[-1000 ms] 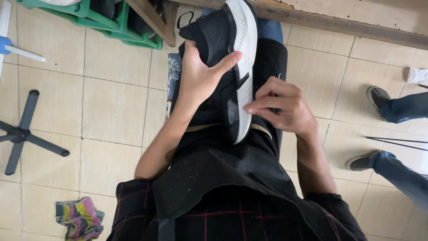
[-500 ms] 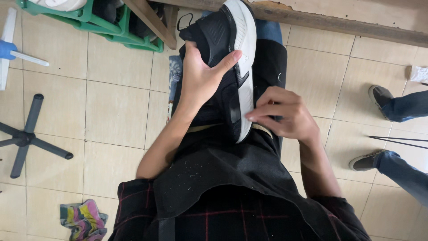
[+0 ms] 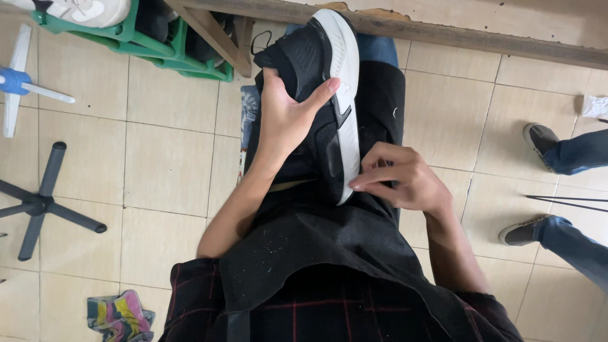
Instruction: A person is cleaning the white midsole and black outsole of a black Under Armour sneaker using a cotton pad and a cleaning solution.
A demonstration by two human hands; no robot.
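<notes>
The left hand grasped the black sneaker on the lap (sole turned sideways). The right hand had its fingers curled against the white sole edge, seemingly checking the bond; firm pressing comes next.

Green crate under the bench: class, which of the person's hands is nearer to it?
Left. The left hand grips the shoe beside the crate; the right hand sits farther away.

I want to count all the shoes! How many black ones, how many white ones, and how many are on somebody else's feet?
Black shoe with white sole, held by the left hand with the right hand at its heel: 1
White shoe on the green crate: 1
Dark shoes on another person's feet: 2
Total: 4
</notes>
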